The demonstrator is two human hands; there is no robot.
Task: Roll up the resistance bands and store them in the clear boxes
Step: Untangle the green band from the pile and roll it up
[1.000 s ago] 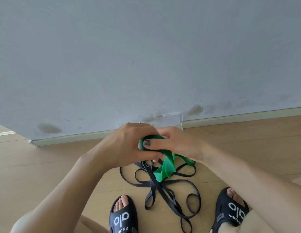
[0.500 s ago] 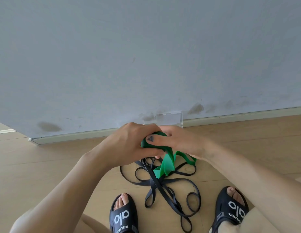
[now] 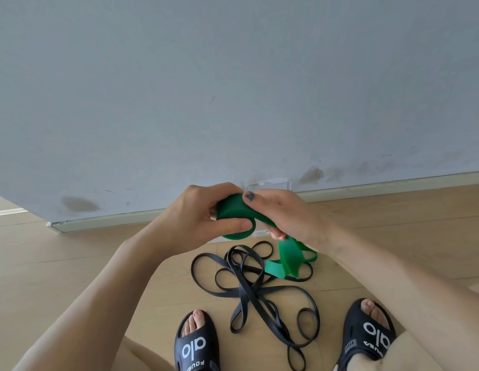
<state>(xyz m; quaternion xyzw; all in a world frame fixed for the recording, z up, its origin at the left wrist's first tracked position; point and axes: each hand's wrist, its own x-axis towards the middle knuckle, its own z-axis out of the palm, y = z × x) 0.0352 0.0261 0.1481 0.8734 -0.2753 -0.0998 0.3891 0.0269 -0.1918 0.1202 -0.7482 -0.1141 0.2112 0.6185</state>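
A wide green resistance band [image 3: 234,216] is partly wound into a roll held up between both hands. My left hand [image 3: 195,218] grips the roll from the left, thumb across its front. My right hand [image 3: 284,212] holds the band from the right, thumb on top of the roll. The band's loose tail [image 3: 289,259] hangs down to the floor. Thin black bands [image 3: 249,287] lie tangled on the floor below. A clear box [image 3: 270,184] sits against the wall, mostly hidden behind my hands.
A pale grey wall with a skirting board [image 3: 393,187] runs across the view. The floor is light wood. My feet in black slides [image 3: 197,344] [image 3: 369,333] flank the black bands.
The green roll has grown thicker and come more into view as both hands turned it. The hanging tail has shifted right and shortened.
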